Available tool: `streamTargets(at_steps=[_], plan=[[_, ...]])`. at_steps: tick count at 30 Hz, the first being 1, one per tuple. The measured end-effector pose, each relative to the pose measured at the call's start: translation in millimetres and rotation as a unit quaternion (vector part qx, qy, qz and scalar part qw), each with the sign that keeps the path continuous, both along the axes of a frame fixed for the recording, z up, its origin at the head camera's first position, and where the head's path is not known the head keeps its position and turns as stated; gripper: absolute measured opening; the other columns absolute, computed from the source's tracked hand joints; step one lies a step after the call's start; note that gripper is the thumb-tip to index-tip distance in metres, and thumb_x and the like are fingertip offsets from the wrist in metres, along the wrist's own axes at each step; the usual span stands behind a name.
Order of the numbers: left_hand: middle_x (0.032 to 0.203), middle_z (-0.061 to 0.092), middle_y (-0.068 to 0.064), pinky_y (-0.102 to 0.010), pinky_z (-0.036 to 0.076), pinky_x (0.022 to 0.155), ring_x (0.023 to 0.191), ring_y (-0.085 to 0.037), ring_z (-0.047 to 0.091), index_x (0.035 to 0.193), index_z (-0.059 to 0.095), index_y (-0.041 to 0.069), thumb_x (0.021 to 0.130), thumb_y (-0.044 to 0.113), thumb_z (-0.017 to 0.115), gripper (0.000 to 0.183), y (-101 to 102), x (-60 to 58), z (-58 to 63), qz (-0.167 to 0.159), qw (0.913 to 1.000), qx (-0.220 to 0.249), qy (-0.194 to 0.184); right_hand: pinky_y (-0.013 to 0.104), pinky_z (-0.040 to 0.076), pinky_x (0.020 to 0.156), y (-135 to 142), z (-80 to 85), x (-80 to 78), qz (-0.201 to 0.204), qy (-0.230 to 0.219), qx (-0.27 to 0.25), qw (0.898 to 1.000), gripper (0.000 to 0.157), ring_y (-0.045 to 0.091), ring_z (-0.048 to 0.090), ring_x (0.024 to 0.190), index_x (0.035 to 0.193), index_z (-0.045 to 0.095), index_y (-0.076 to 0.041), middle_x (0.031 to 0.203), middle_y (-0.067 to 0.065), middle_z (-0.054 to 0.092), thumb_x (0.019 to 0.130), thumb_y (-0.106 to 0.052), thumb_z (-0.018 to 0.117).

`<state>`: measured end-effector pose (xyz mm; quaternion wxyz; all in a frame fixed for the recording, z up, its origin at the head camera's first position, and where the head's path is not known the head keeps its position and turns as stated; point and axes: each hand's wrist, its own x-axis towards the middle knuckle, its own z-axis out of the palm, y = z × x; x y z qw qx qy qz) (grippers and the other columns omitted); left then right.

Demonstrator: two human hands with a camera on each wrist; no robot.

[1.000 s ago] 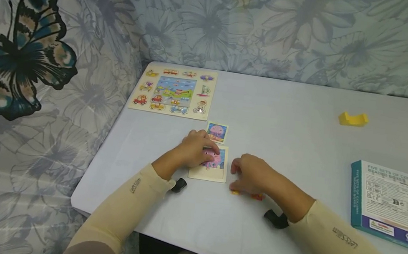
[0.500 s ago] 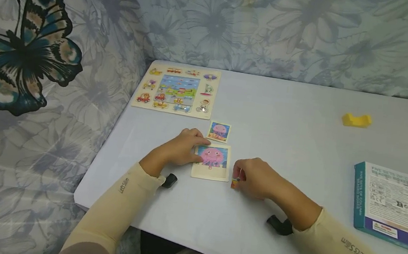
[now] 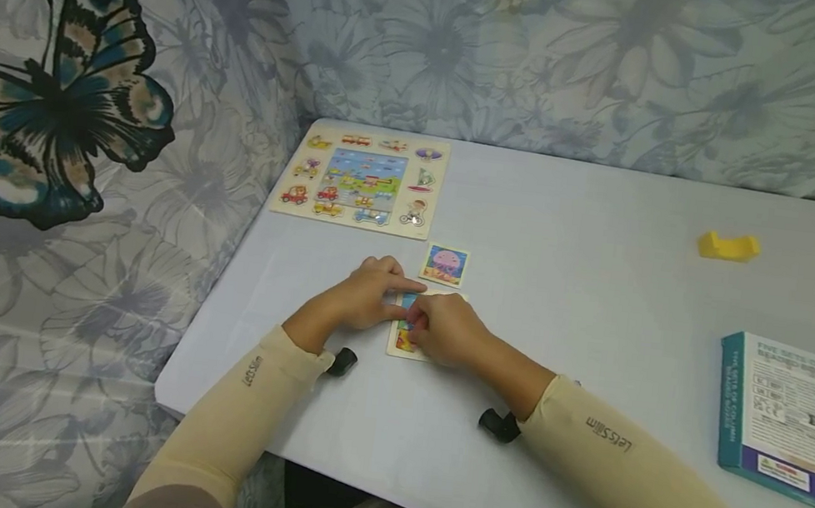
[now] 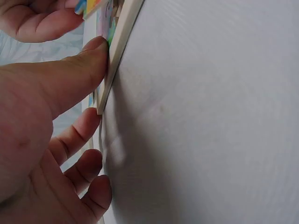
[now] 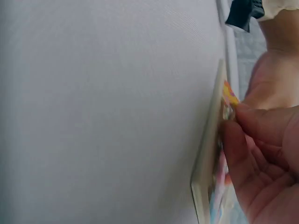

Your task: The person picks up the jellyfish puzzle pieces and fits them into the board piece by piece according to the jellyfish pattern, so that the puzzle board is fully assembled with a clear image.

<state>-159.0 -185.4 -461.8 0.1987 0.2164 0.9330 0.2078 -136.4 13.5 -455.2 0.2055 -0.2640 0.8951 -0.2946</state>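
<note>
My left hand (image 3: 370, 293) steadies a small wooden jigsaw board (image 3: 396, 353) at its upper left; in the left wrist view the thumb (image 4: 96, 49) overlaps the board's edge and the index finger (image 4: 86, 123) touches its corner. Over the board, my right hand (image 3: 453, 328) pinches an orange, yellow and blue jigsaw piece (image 4: 95, 5) between thumb and fingertips. That piece is tilted and close to the board's face. The right hand covers most of the board's picture. Just beyond the board lies a small pink jellyfish picture card (image 3: 444, 265).
A larger wooden vehicle puzzle board (image 3: 432, 198) lies at the back left of the white table (image 3: 572, 264). A yellow curved block (image 3: 729, 247) is at the back right. On the right rests a teal and white game box (image 3: 796, 424). Patterned fabric walls (image 3: 595, 66) border the table.
My right hand has picked up the jigsaw piece from beside the board and carried it left onto the board. My left hand has shifted slightly to the board's left edge.
</note>
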Motion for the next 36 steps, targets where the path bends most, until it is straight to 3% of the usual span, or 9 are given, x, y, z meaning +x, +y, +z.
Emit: streamTargets(at_steps=[8, 14, 20, 27, 31, 36], plan=[[0.118, 0.050, 0.003, -0.034, 0.039, 0.089, 0.104, -0.020, 0.041, 0.140, 0.063, 0.036, 0.093, 0.042, 0.075, 0.050, -0.5, -0.1, -0.8, 0.007, 1.0000, 0.006, 0.002, 0.027, 0.048, 0.067, -7.8, -3.0, 0.7, -0.006, 0.049, 0.024, 0.999, 0.015, 0.011, 0.056, 0.070, 0.094, 0.073, -0.009, 0.076, -0.004, 0.064, 0.086, -0.018, 0.083], [0.117, 0.048, 0.004, -0.035, 0.039, 0.091, 0.107, -0.021, 0.041, 0.139, 0.065, 0.034, 0.092, 0.038, 0.077, 0.048, -0.2, -0.4, -0.7, 0.023, 0.9997, 0.002, -0.001, 0.028, 0.044, 0.062, -6.4, -3.0, -7.0, -0.013, 0.032, 0.027, 0.999, 0.027, 0.013, 0.055, 0.066, 0.088, 0.067, -0.011, 0.072, -0.003, 0.060, 0.082, -0.026, 0.088], [0.117, 0.047, 0.004, -0.037, 0.039, 0.092, 0.107, -0.021, 0.041, 0.140, 0.065, 0.030, 0.088, 0.043, 0.081, 0.056, -0.7, 0.4, -1.1, 0.015, 0.9998, 0.011, -0.002, 0.027, 0.044, 0.059, -5.1, -2.6, -13.7, -0.006, 0.016, 0.039, 0.999, 0.031, 0.013, 0.055, 0.064, 0.085, 0.065, -0.012, 0.071, -0.002, 0.061, 0.079, -0.030, 0.090], [0.119, 0.048, 0.004, -0.039, 0.038, 0.095, 0.109, -0.020, 0.041, 0.141, 0.063, 0.032, 0.085, 0.045, 0.082, 0.061, 2.9, 3.6, -2.1, 0.004, 0.9998, 0.000, 0.021, 0.029, 0.043, 0.066, -0.7, -3.2, -6.9, -0.003, 0.004, 0.039, 0.999, 0.039, 0.016, 0.053, 0.072, 0.097, 0.063, -0.014, 0.078, -0.001, 0.059, 0.077, -0.032, 0.091], [0.120, 0.049, 0.004, -0.041, 0.038, 0.096, 0.110, -0.021, 0.041, 0.142, 0.062, 0.033, 0.086, 0.044, 0.081, 0.060, 5.6, 5.2, 0.6, 0.006, 0.9994, -0.015, 0.029, 0.031, 0.046, 0.071, -1.8, -0.7, -0.5, -0.004, 0.025, 0.057, 0.998, 0.047, 0.017, 0.054, 0.078, 0.102, 0.063, -0.012, 0.084, -0.001, 0.059, 0.074, -0.034, 0.093], [0.124, 0.047, 0.006, -0.040, 0.037, 0.098, 0.110, -0.018, 0.040, 0.145, 0.058, 0.038, 0.089, 0.048, 0.078, 0.060, 7.0, 7.7, 1.6, 0.008, 0.9986, -0.046, 0.025, 0.036, 0.050, 0.084, 16.4, 9.5, 6.5, -0.003, 0.034, 0.080, 0.996, 0.046, 0.019, 0.058, 0.088, 0.112, 0.066, -0.012, 0.097, 0.001, 0.064, 0.079, -0.036, 0.089]])
